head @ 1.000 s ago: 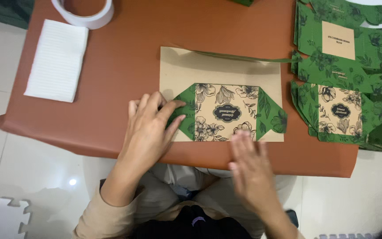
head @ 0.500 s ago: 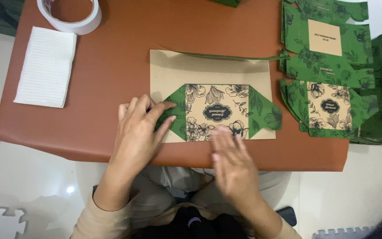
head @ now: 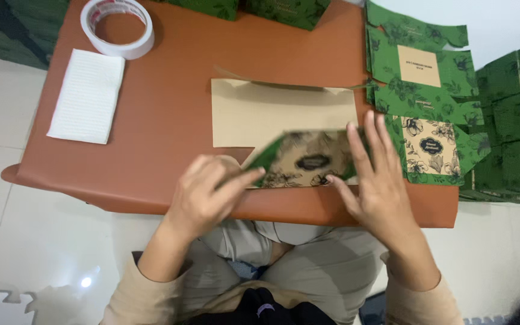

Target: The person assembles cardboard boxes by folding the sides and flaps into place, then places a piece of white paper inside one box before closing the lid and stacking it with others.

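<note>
A flat cardboard box blank, tan inside with green floral print outside, lies on the brown table. Its near panel, with a dark oval label, is lifted and blurred. My left hand pinches the panel's left green flap between fingers and thumb. My right hand has spread fingers pressed against the panel's right end.
A roll of white tape and a white folded napkin sit at the table's far left. A stack of green printed box blanks lies to the right, folded green boxes beyond it. White tile floor surrounds the table.
The near printed panel, flat before, is now lifted off the table. My right hand moved up from the table edge onto the panel's right end; my left hand closed on the left flap.
</note>
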